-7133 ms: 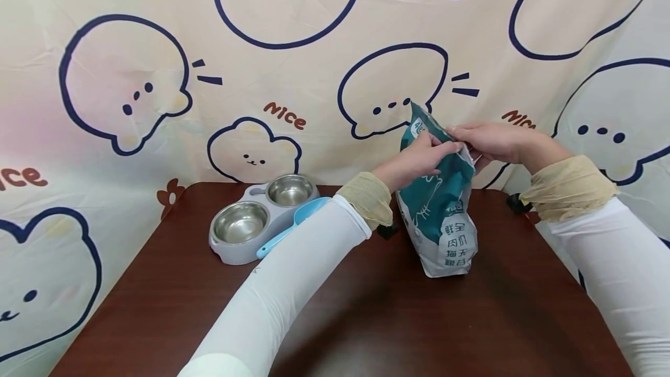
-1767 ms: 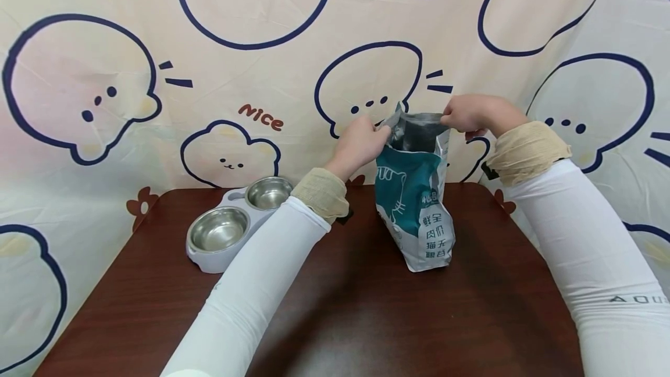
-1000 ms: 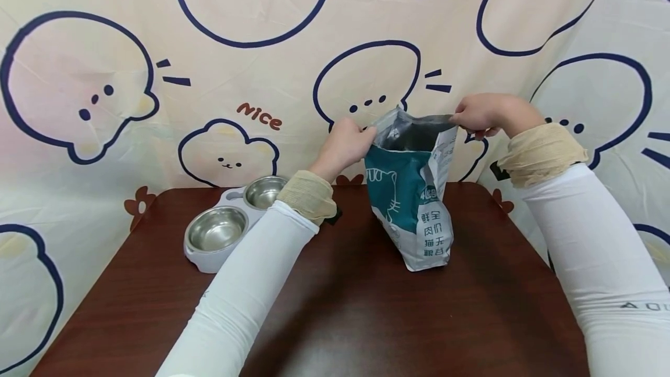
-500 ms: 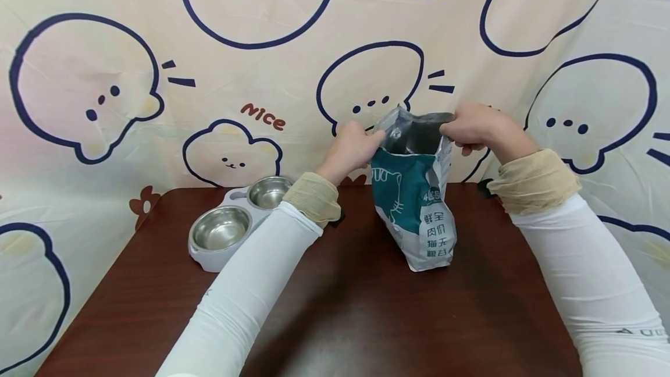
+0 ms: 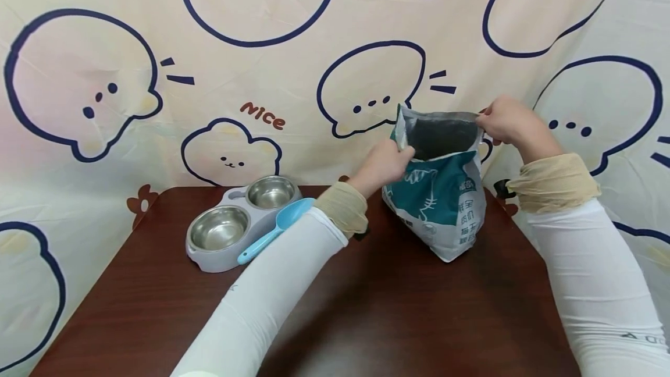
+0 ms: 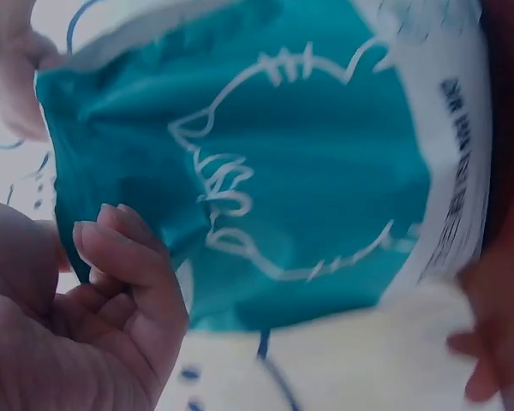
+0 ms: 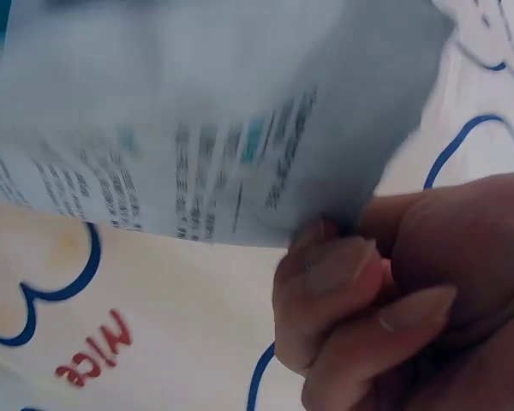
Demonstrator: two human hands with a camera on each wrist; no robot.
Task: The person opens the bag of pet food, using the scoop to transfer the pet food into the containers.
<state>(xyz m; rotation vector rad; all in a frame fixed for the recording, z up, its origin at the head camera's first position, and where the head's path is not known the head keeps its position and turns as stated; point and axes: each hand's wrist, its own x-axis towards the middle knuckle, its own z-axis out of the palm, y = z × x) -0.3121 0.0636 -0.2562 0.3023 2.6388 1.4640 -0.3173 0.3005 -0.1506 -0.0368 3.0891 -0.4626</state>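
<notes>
A teal and silver-white cat food bag [image 5: 424, 188] stands upright on the table toward the right, its mouth spread wide with a dark silvery inside. My left hand [image 5: 383, 164] pinches the left side of its rim; in the left wrist view, that hand [image 6: 111, 317] has curled fingers at the bag's top edge, beside a white cat outline. On the opposite side, my right hand [image 5: 510, 124] pinches the rim's far right corner. The right wrist view has this hand [image 7: 360, 300] gripping a corner of the printed bag [image 7: 214, 128]. What lies deep in the bag is hidden.
A grey double-bowl feeder [image 5: 209, 260] with two steel bowls sits on the left of the brown table [image 5: 419, 319]. Against its right side leans a light blue scoop [image 5: 272, 231], close to my left sleeve. A cartoon-printed cloth [image 5: 293, 74] hangs behind the table.
The bag's top, gathered together at first, has been pulled wide open. Just now the bag has turned and shifted right, both hands moving right with it, and the scoop shows again beside my sleeve.
</notes>
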